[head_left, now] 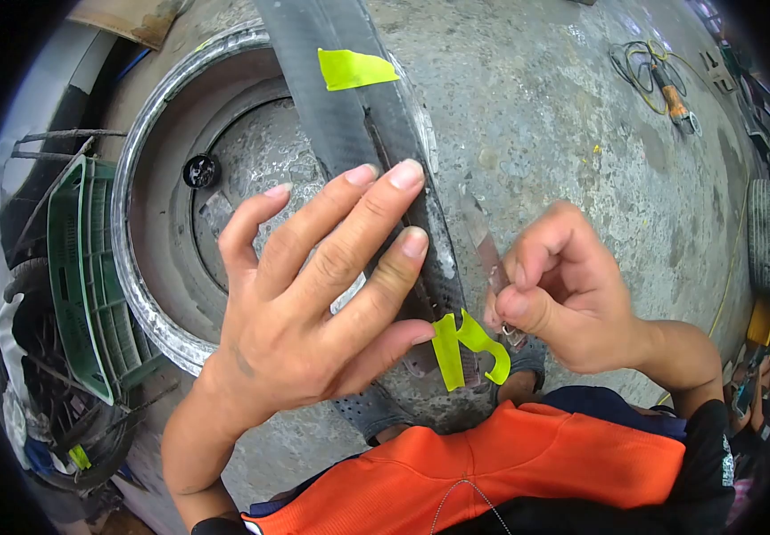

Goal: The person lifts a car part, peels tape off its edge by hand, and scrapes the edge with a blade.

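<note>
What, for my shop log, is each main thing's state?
Left hand: spread on dark panel
Right hand: pinching thin strip
Dark panel: dark slit visible
Upper yellow tape: stuck across panel
Lower yellow tape: one piece curled
Tire-like ring: lying flat
Orange power tool: lying on floor

Supporting surface: a grey concrete floor (545, 134), mottled and stained. Directly on it: a large round ring with a whitened, scuffed rim (155, 205), lying flat; a slatted green plastic crate (90, 285) beside the ring; an orange-and-black handheld power tool (673, 100), looped cord (655, 64) adjacent; a dark treaded tyre (763, 236), far right.
</note>
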{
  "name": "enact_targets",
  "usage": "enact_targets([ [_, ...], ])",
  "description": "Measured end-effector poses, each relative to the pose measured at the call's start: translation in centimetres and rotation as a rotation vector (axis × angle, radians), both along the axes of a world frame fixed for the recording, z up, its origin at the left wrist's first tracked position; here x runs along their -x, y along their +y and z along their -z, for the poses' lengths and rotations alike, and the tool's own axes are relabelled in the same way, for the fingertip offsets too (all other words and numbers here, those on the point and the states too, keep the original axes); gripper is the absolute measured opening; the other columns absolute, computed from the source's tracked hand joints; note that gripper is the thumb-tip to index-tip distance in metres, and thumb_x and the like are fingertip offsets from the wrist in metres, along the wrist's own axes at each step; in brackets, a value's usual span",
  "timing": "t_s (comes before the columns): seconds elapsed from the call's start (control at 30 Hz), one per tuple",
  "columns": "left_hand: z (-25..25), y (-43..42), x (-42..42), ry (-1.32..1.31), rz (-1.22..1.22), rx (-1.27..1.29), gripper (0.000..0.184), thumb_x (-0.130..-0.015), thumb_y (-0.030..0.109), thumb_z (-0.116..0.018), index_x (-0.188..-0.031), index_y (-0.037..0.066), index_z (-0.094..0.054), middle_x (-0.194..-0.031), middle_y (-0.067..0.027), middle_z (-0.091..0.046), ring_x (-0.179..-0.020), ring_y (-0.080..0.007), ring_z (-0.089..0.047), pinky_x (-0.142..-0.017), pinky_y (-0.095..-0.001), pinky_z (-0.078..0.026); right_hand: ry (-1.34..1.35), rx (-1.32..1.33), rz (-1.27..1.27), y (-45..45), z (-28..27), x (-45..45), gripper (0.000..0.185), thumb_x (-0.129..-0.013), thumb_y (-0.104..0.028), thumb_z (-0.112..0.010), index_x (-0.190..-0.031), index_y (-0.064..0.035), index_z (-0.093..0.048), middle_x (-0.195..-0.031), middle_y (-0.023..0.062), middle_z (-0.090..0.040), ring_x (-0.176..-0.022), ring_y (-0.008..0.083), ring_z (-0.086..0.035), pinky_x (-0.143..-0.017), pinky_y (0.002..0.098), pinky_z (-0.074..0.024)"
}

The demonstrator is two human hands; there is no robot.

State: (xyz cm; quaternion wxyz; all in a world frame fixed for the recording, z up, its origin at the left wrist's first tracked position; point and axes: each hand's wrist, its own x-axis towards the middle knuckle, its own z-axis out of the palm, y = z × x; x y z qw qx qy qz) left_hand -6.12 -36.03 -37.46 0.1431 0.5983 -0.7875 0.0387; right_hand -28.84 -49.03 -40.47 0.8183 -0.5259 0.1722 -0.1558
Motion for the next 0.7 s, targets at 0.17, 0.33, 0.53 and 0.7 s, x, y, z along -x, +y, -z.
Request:
enact_targets([
  [0.17, 0.0, -0.1, 0.1, 0.008, -0.005, -0.004, 0.063, -0.081, 0.05, -0.073, -0.13, 0.01, -0.062, -0.143, -0.0223, -0.056, -0.131, -0.0345, -0.053, -0.11, -0.0479, -0.029, 0.073, 0.301, -0.053, -0.5, -0.9, 0.0, 0.02, -0.098, -0.007, -0.065, -0.107, -0.0045, -0.047, -0.088, 0.0004, -0.057, -0.076, 0.0035, -0.055, -0.066, 0.0212, -0.0442],
  [0.33, -0.1, 0.0, 0.2, -0.003, -0.011, 0.011, 0.061, -0.082, 0.048, -0.073, -0.127, 0.009, -0.064, -0.142, -0.02, -0.057, -0.131, -0.034, -0.053, -0.11, -0.048, -0.03, 0.076, 0.288, -0.13, -0.7, -1.2, -0.5, 0.026, -0.096, -0.001, -0.065, -0.106, -0.0061, -0.042, -0.092, 0.0021, -0.056, -0.079, 0.0051, -0.058, -0.067, 0.0213, -0.0474],
  [0.53, -0.5, -0.1, 0.3, -0.025, 0.006, -0.016, 0.059, -0.082, 0.047, -0.074, -0.125, 0.007, -0.064, -0.139, -0.0171, -0.06, -0.13, -0.0329, -0.054, -0.11, -0.0485, -0.029, 0.089, 0.239, -0.098, -0.5, -1.5, -1.1, 0.025, -0.096, 0.002, -0.064, -0.105, -0.006, -0.042, -0.091, 0.0013, -0.055, -0.077, 0.005, -0.056, -0.067, 0.0208, -0.0461],
  [0.7, -0.6, -0.2, 0.4, -0.018, -0.004, -0.024, 0.059, -0.082, 0.046, -0.074, -0.125, 0.009, -0.064, -0.141, -0.0183, -0.058, -0.13, -0.0327, -0.054, -0.11, -0.0484, -0.029, 0.054, 0.943, -0.005, -1.7, -1.8, -0.5, 0.029, -0.092, 0.007, -0.064, -0.106, -0.0058, -0.043, -0.09, 0.0026, -0.053, -0.078, 0.007, -0.055, -0.072, 0.0228, -0.0464],
])
